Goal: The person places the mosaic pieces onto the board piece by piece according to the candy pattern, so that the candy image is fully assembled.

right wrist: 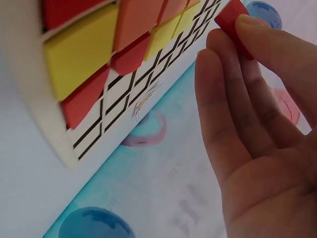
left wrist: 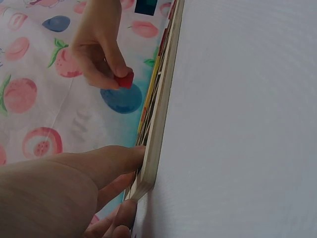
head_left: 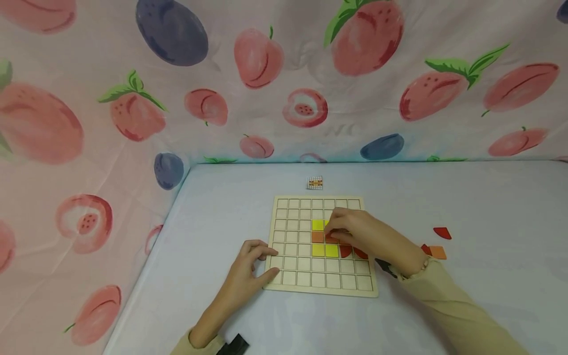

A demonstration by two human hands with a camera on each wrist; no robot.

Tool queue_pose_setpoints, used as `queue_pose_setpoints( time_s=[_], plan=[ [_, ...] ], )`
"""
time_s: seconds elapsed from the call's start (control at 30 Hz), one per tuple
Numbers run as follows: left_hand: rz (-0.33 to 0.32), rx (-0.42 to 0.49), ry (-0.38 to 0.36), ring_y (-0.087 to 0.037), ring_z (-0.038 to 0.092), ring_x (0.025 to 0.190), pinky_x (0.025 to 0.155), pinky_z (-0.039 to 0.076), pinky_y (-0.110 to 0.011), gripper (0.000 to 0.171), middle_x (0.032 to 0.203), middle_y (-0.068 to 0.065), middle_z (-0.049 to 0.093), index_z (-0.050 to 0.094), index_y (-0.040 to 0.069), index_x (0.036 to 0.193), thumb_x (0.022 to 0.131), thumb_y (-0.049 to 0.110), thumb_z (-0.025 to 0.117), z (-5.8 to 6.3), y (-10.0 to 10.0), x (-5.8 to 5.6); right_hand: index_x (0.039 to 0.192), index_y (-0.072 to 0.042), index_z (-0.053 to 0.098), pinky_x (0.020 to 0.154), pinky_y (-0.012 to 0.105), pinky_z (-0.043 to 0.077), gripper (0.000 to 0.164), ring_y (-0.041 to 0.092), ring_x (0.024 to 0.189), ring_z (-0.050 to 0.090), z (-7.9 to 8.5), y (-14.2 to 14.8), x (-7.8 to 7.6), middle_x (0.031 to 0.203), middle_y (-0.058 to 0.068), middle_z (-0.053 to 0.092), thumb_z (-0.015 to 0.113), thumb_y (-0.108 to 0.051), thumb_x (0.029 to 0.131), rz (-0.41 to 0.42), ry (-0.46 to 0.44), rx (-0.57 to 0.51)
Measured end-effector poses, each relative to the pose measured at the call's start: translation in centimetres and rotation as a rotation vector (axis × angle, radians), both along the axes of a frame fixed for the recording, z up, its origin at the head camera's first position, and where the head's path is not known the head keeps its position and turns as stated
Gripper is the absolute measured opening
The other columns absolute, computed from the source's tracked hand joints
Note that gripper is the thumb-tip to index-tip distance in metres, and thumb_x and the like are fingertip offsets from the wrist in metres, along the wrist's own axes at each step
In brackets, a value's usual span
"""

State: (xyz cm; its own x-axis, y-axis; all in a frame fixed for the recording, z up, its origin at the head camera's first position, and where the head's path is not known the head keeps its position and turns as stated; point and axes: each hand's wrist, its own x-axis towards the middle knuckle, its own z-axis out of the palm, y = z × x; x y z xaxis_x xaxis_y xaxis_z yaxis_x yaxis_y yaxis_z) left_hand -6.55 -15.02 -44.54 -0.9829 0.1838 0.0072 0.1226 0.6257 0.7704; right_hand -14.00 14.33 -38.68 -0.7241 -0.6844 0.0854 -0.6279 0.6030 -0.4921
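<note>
A pale wooden grid board (head_left: pixel 290 278) lies flat on the table. Near its middle are yellow square tiles (head_left: pixel 317 225), an orange tile (head_left: pixel 317 237) and red curved-edged pieces (head_left: pixel 345 251). My right hand (head_left: pixel 357 228) hovers over these tiles, pinching a small red piece (right wrist: pixel 232 21) between thumb and fingertips. In the left wrist view the same red piece (left wrist: pixel 125 80) is clear of the board. At the board's left edge, my left hand (head_left: pixel 244 271) rests with thumb and fingers spread apart, fingertips touching the wood. The right hand hides some tiles in the head view.
A small card with a printed grid pattern (head_left: pixel 315 183) lies behind the board. To the right are a loose red piece (head_left: pixel 442 232), an orange square (head_left: pixel 438 252) and another red piece (head_left: pixel 426 249). Fruit-printed cloth (head_left: pixel 266 113) hangs behind the white table and along its left side.
</note>
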Motion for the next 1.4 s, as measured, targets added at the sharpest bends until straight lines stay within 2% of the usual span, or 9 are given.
queue_pose_setpoints(
  time_s=[0.33, 0.87, 1.4],
  plan=[
    [-0.003, 0.003, 0.010, -0.011, 0.050, 0.100, 0.075, 0.041, -0.024, 0.031, 0.129, 0.001, 0.051, 0.070, 0.023, 0.111, 0.083, 0.016, 0.081, 0.0, -0.1, -0.1, 0.099, -0.013, 0.074, 0.079, 0.029, 0.054, 0.010, 0.009, 0.085, 0.058, -0.2, -1.8, -1.0, 0.096, -0.004, 0.064, 0.073, -0.011, 0.089, -0.008, 0.003, -0.041],
    [0.005, 0.000, 0.017, -0.011, 0.050, 0.099, 0.075, 0.041, -0.024, 0.031, 0.128, 0.001, 0.051, 0.070, 0.023, 0.110, 0.083, 0.016, 0.082, -0.2, -0.1, -0.1, 0.102, -0.011, 0.074, 0.084, 0.031, 0.055, 0.012, 0.013, 0.089, 0.061, -1.0, -4.0, -2.6, 0.098, -0.001, 0.067, 0.072, -0.011, 0.090, -0.011, 0.008, -0.028],
    [0.002, 0.005, 0.026, -0.011, 0.051, 0.100, 0.074, 0.041, -0.024, 0.030, 0.127, 0.002, 0.052, 0.070, 0.024, 0.109, 0.082, 0.017, 0.082, -0.4, -0.1, -0.2, 0.101, -0.008, 0.076, 0.082, 0.030, 0.054, 0.011, 0.014, 0.089, 0.062, -1.5, -5.2, -3.3, 0.096, 0.002, 0.069, 0.071, -0.008, 0.091, 0.004, 0.022, -0.007]
  ],
)
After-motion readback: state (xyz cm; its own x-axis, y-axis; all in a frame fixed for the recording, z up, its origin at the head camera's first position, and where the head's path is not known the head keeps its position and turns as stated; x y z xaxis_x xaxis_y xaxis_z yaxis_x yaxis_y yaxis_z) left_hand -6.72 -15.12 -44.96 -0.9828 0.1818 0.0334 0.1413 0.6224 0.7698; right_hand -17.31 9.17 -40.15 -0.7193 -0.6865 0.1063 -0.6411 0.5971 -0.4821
